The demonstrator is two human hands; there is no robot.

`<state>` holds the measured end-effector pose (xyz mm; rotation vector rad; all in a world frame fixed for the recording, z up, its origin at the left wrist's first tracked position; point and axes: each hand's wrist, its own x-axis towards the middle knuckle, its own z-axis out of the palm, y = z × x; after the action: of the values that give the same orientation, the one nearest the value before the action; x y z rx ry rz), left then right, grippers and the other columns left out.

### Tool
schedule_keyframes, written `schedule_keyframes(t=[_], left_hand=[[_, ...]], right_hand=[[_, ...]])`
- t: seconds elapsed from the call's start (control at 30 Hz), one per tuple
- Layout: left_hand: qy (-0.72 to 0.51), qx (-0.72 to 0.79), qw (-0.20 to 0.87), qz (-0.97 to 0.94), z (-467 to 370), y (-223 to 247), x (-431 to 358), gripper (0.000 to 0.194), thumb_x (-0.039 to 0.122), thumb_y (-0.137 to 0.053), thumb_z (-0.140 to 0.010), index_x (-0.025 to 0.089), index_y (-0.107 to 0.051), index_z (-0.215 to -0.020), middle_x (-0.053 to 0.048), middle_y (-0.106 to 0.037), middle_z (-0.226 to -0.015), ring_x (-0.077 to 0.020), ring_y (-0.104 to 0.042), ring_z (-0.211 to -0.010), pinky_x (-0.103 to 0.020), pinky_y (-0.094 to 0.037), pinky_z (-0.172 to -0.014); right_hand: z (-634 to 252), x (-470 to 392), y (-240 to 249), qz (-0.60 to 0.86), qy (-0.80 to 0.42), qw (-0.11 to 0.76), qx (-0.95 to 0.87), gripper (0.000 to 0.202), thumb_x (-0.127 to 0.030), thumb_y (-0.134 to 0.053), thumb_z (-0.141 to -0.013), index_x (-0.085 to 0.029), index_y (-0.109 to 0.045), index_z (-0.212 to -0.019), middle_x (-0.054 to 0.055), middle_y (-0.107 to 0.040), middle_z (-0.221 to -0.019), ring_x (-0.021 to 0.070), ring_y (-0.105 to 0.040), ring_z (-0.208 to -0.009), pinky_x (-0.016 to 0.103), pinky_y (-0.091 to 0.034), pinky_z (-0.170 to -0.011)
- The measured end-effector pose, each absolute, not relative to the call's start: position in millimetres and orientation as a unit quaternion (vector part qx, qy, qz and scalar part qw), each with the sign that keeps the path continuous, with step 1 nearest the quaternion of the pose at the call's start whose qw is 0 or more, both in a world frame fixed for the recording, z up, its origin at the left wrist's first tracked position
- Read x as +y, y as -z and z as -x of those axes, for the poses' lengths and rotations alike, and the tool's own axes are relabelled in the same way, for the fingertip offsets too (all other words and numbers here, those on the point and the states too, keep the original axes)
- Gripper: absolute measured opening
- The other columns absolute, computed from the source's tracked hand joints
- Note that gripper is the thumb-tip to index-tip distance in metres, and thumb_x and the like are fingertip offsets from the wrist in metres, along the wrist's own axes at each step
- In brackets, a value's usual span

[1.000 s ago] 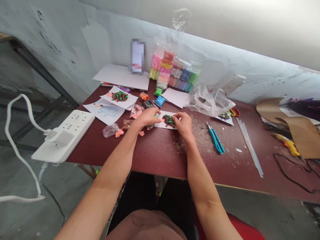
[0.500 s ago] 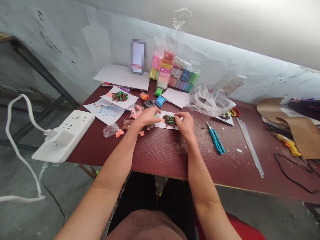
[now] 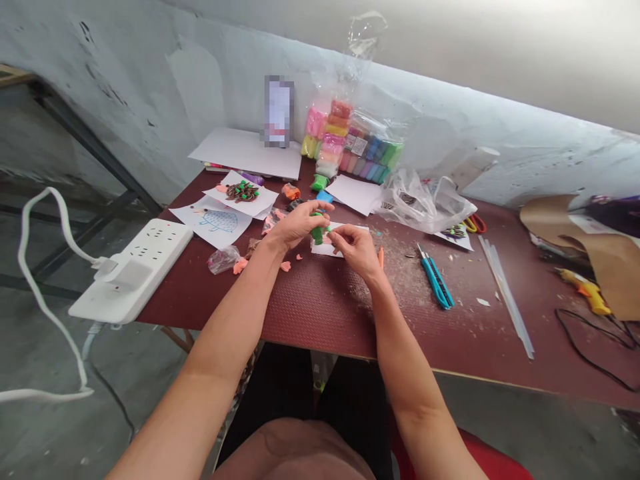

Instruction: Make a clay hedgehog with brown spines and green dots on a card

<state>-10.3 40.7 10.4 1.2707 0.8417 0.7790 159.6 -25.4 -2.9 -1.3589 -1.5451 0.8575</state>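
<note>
My left hand (image 3: 299, 227) is closed on a lump of green clay (image 3: 317, 235), held over a small white card (image 3: 321, 249). Close beside it, the fingertips of my right hand (image 3: 356, 249) are pinched together at the clay's right side, with a tiny green bit showing at the tips. Most of the card and whatever lies on it are hidden behind my hands. To the left, a finished-looking hedgehog of peach clay, brown seeds and green dots (image 3: 242, 191) lies on white paper, above a blue hedgehog drawing (image 3: 220, 221).
Clay packs (image 3: 373, 157) lean against the wall beside a blurred phone (image 3: 279, 112). A clear plastic bag (image 3: 425, 203), a teal utility knife (image 3: 436, 279), glue sticks (image 3: 506, 297) and a yellow glue gun (image 3: 585, 291) are on the right. A white power strip (image 3: 133, 270) sits at the left edge.
My right hand has left the seed-covered hedgehog on the card and moved left to my left hand. The green clay now shows clearly between them, above the card.
</note>
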Motion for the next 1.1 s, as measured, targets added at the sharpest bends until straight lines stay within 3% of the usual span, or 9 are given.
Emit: schedule_keyframes(t=[0.2, 0.4, 0.63, 0.77, 0.93, 1.1], left_hand=[[-0.318, 0.333, 0.688, -0.561, 13, -14, 37, 0.028, 0.03, -0.087, -0.081, 0.01, -0.073, -0.095, -0.007, -0.075, -0.088, -0.0138, -0.07, -0.073, -0.029, -0.062, -0.069], [-0.364, 0.358, 0.673, -0.535, 10, -15, 37, 0.029, 0.035, -0.085, -0.086, 0.011, -0.073, -0.094, -0.008, -0.078, -0.09, -0.013, -0.07, -0.068, -0.022, -0.059, -0.053], [-0.372, 0.33, 0.698, -0.516, 7, -12, 40, 0.029, 0.034, -0.086, -0.088, 0.009, -0.072, -0.093, -0.01, -0.078, -0.093, -0.0151, -0.074, -0.075, -0.028, -0.066, -0.065], [-0.355, 0.326, 0.714, -0.507, 2, -12, 38, 0.03, 0.036, -0.085, -0.089, 0.01, -0.072, -0.095, -0.009, -0.077, -0.09, -0.0161, -0.075, -0.079, -0.029, -0.067, -0.071], [-0.371, 0.338, 0.71, -0.493, 0, -15, 36, 0.02, 0.026, -0.076, -0.094, 0.011, -0.072, -0.107, -0.006, -0.075, -0.091, -0.0139, -0.073, -0.078, -0.032, -0.068, -0.076], [-0.369, 0.35, 0.714, -0.48, 2, -17, 37, 0.02, 0.019, -0.071, -0.095, 0.011, -0.071, -0.113, -0.006, -0.075, -0.091, -0.0142, -0.073, -0.08, -0.035, -0.069, -0.082]], right_hand=[[-165, -25, -1, 0.559, -0.351, 0.493, -0.567, 0.04, -0.06, -0.068, -0.088, -0.022, -0.065, -0.075, -0.002, -0.063, -0.062, 0.0124, -0.059, -0.052, 0.025, -0.049, -0.049], [-166, -25, -8, 0.524, -0.406, 0.503, -0.555, 0.03, -0.052, -0.071, -0.084, -0.023, -0.068, -0.09, -0.001, -0.07, -0.068, 0.0155, -0.065, -0.055, 0.027, -0.054, -0.049], [-168, -23, -4, 0.524, -0.421, 0.495, -0.55, 0.029, -0.048, -0.076, -0.079, -0.023, -0.062, -0.085, -0.003, -0.065, -0.068, 0.0131, -0.063, -0.056, 0.025, -0.053, -0.048], [-166, -25, -2, 0.56, -0.344, 0.536, -0.53, 0.033, -0.048, -0.079, -0.078, -0.025, -0.056, -0.081, -0.005, -0.056, -0.07, 0.0117, -0.055, -0.057, 0.023, -0.047, -0.045], [-162, -31, -8, 0.607, -0.154, 0.511, -0.589, 0.019, -0.038, -0.071, -0.088, -0.024, -0.066, -0.077, 0.002, -0.06, -0.085, 0.018, -0.057, -0.08, 0.031, -0.053, -0.066], [-162, -32, -11, 0.6, -0.132, 0.468, -0.635, 0.012, -0.027, -0.069, -0.09, -0.026, -0.08, -0.088, 0.003, -0.061, -0.085, 0.0198, -0.059, -0.083, 0.038, -0.054, -0.082]])
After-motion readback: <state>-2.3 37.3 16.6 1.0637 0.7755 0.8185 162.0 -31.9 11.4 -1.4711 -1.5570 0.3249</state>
